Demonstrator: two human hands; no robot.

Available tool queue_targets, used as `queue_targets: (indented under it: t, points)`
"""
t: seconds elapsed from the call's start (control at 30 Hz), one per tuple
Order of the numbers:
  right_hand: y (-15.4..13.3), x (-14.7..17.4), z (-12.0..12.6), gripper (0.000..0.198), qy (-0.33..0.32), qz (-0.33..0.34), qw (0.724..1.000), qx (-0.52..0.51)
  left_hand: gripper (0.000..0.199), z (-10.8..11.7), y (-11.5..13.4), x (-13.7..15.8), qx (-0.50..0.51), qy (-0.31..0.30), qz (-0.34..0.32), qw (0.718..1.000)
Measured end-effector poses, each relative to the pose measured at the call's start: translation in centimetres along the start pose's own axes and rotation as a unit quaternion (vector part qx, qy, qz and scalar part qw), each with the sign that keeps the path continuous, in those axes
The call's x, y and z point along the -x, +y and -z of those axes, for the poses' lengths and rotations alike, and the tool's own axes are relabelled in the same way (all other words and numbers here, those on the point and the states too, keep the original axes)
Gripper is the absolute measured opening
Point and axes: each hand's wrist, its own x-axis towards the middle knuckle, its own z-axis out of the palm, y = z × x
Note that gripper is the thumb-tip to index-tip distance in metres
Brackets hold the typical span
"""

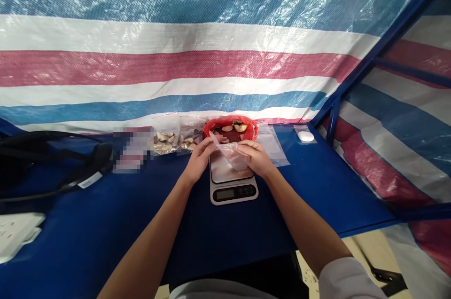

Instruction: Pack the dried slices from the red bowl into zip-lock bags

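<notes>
Above the digital kitchen scale [232, 174] I hold a small clear plastic bag [234, 154] between both hands. My left hand [201, 157] is closed at the bag's left edge, its fingertips partly hidden by the plastic. On the other side, my right hand [259, 157] pinches the bag between thumb and fingers. No contents show in the bag. Just behind the scale stands a red bag-lined container [256, 126] with pale dried slices [240, 128] in it. The scale's display is too dim to read.
Two filled clear bags [165, 143] of slices stand left of the red container. Flat clear bags [276, 148] lie to its right. Farther right is a white rounded case [306, 136]. A black strap-like item [84, 167] and a white power strip [19, 233] are at left.
</notes>
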Motion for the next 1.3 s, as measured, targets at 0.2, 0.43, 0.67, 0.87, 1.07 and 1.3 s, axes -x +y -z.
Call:
queue_targets:
  t: [0.2,0.43,0.67,0.87,1.07,1.3]
  points:
    - [-0.7,0.3,0.1,0.031,0.013,0.006,1.000,0.002,0.026,0.2,0.0,0.0,0.029,0.047,-0.021,0.998]
    - [-0.5,0.3,0.9,0.035,0.034,0.010,0.999,0.013,0.032,0.4,1.7,0.1,-0.016,0.125,-0.045,0.991]
    - [-1.8,-0.7,0.6,0.049,0.040,0.036,0.994,0.095,0.039,2.7,6.4,-0.7,-0.166,0.051,-0.049,0.984]
    - [-4.6,-2.4,-1.5,0.044,-0.040,0.079,0.973,0.213,0.037,3.9,8.9,-2.5,-0.343,-0.137,-0.037,0.929]
    - [-4.8,-4.2,-2.2,0.030,-0.083,0.154,0.925,0.337,0.038,3.9,8.2,-3.4,-0.367,-0.191,-0.030,0.910]
    - [-3.6,-5.3,-1.0,0.021,-0.092,0.125,0.913,0.377,0.039,4.2,6.2,-3.8,-0.366,-0.114,-0.037,0.923]
